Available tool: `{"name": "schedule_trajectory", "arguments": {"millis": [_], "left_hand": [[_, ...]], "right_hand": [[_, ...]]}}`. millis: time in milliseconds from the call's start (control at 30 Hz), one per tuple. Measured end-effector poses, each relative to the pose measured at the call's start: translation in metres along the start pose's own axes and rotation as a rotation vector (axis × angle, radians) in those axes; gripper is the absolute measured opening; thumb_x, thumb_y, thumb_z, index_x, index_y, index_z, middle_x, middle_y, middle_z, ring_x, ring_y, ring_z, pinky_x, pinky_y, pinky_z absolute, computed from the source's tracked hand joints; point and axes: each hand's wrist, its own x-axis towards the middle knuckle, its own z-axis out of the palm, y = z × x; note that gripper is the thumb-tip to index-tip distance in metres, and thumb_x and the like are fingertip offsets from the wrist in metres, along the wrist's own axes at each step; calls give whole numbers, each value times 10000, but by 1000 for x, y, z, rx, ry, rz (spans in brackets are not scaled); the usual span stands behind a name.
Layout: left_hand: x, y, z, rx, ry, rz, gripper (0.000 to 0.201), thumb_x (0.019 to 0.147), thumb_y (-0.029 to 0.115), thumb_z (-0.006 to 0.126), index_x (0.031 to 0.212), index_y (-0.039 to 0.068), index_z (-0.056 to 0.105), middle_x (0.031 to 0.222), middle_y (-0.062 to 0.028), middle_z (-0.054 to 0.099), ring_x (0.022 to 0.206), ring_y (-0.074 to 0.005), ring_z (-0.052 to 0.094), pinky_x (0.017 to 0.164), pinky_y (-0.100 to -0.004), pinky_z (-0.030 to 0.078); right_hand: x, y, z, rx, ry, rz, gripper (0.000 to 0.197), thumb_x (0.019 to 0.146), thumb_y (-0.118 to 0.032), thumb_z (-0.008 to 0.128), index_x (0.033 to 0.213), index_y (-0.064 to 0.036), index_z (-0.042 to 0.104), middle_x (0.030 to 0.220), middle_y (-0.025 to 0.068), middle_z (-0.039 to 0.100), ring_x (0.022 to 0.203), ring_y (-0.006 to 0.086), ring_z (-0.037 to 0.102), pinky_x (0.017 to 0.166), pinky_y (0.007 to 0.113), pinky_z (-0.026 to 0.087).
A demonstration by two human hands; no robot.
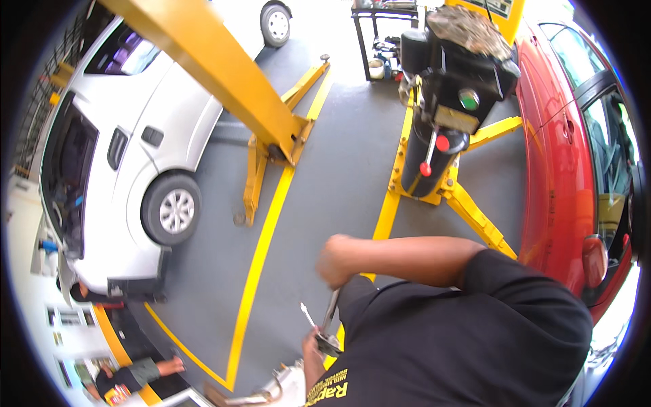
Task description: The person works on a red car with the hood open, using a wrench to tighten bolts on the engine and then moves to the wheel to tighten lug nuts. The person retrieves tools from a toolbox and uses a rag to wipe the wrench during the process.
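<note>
My right hand [333,261] is closed in a fist, slightly smeared by motion, at the end of my bent forearm. Just below it a grey metal bar [331,311] slants down; its upper end runs into the fist. Lower down, my left hand [313,347] is wrapped round a dark metal part [328,343], which the bar's lower end meets. A thin whitish rod [307,313] sticks up from the same spot. Between the fingers and my black shirt [461,332], the part's full shape is hidden.
Beside my left hand is a pale surface with metal pieces [271,390]. A yellow two-post lift has a post [224,74] by a white van [135,163] and a black power unit [468,81] by a red car [556,183]. Another person [129,380] is at lower left.
</note>
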Motion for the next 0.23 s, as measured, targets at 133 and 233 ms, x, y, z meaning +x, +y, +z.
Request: {"name": "schedule_trajectory", "arguments": {"millis": [133, 233], "left_hand": [[91, 80, 12, -87, -447, 329, 353, 971, 382, 704, 1055, 40, 676, 847, -89, 683, 752, -252, 683, 726, -430, 574], [162, 188, 19, -50, -709, 455, 387, 960, 398, 711, 1069, 30, 662, 879, -94, 689, 762, -261, 681, 744, -444, 582]], "right_hand": [[100, 46, -121, -156, -44, -106, 263, 887, -305, 678, 1025, -124, 811, 995, 44, 787, 942, 254, 744, 793, 445, 561], [149, 122, -175, -71, -197, -47, 280, 903, -303, 668, 1058, -110, 799, 1001, 38, 786, 946, 249, 745, 797, 439, 560]]}}
